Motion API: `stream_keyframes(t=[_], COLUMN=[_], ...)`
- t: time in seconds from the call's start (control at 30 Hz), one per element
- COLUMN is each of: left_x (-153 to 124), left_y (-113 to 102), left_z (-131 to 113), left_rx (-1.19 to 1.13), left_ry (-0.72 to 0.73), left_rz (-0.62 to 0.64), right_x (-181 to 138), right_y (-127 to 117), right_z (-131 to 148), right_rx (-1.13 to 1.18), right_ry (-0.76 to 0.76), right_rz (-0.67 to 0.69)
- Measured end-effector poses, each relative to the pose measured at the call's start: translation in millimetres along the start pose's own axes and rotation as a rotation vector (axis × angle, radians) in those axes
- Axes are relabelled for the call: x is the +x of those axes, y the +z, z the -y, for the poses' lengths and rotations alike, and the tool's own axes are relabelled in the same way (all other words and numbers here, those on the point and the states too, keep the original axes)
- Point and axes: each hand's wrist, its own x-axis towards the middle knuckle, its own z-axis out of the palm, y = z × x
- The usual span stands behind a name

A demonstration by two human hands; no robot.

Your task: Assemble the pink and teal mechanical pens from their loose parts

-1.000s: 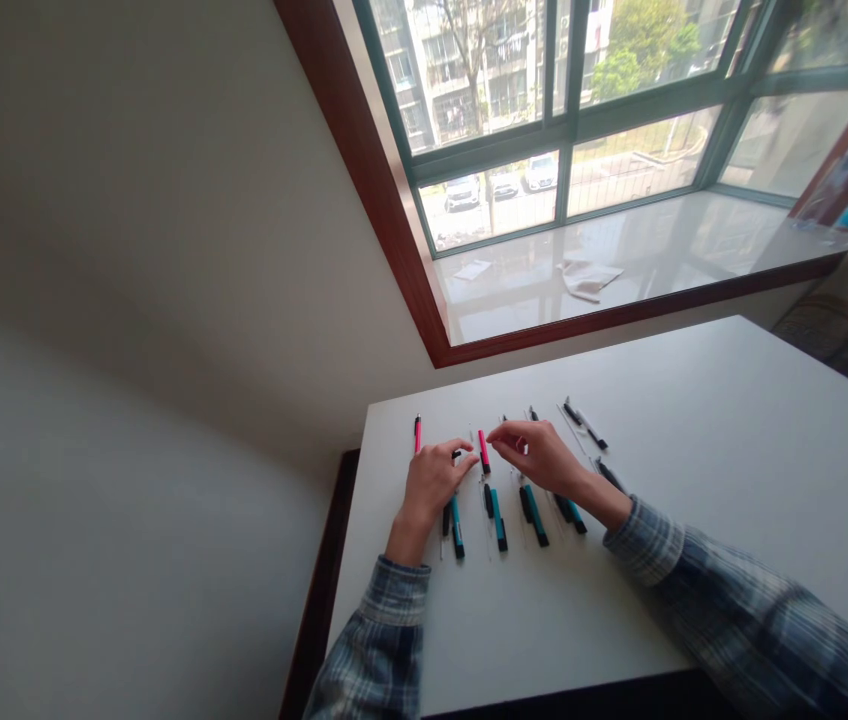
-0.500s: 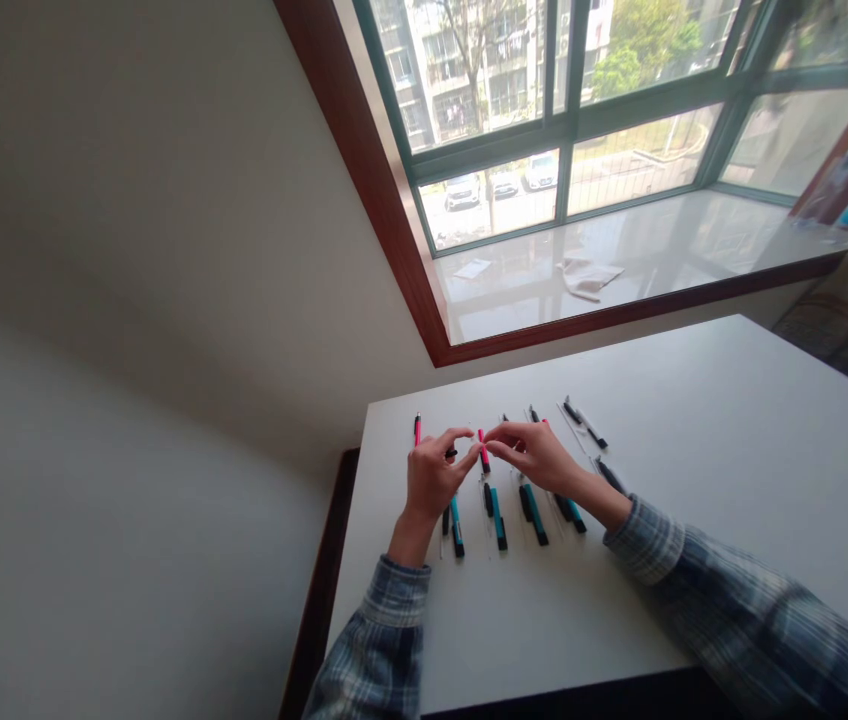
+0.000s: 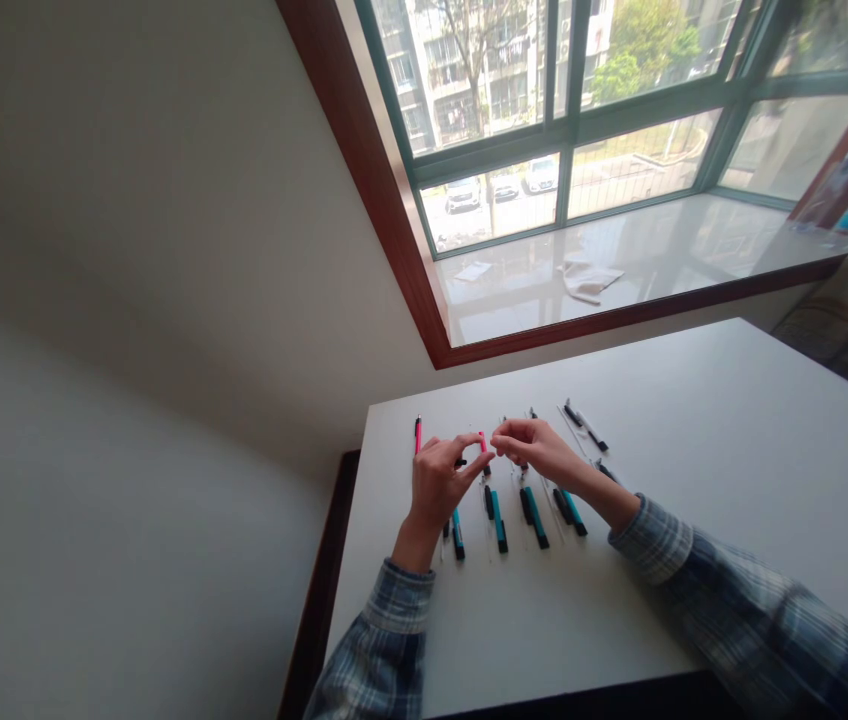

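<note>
My left hand [image 3: 440, 478] is curled over the table, with a small black pen part [image 3: 461, 462] showing in its bent fingers. Its thumb and forefinger reach toward my right hand [image 3: 535, 447], whose fingertips are pinched together; anything between them is too small to make out. Behind the left fingertips lies a pink pen barrel [image 3: 482, 440] with a black end. Teal pen barrels with black ends, such as one [image 3: 497, 520] just below the hands, lie in a row beside black parts and thin clear refills.
On the white table [image 3: 656, 420], a pink pen [image 3: 417, 432] lies far left and a black-and-white pen [image 3: 590, 430] in parts lies right. A wall [image 3: 169, 400] borders the left side. Beyond the table, a crumpled cloth [image 3: 589, 280] rests on the window sill [image 3: 664, 250].
Both hands have shifted slightly right. Their fingertips, close together before, now have a small gap. More of a teal pen below my right hand shows.
</note>
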Motion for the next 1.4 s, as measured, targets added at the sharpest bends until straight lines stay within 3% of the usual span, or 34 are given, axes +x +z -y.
stream_keyframes(t=[0.17, 0.33, 0.9, 1.17, 1.4], left_x=[4, 7, 20, 26, 33], left_y=[5, 12, 12, 15, 21], left_z=[9, 9, 19, 19, 11], left_rx=[0.085, 0.125, -0.011, 0.080, 0.161], left_ry=[-0.141, -0.176, -0.209, -0.170, -0.159], left_rz=[0.182, 0.298, 0.389, 0.391, 0.388], right_x=[4, 6, 6, 5, -18], right_y=[-5, -5, -4, -3, 22], right_z=[-4, -8, -8, -4, 15], right_rx=[-0.008, -0.038, -0.068, -0.076, 0.139], right_ry=[-0.004, -0.027, -0.031, -0.060, -0.077], right_rz=[-0.107, -0.109, -0.111, -0.128, -0.161])
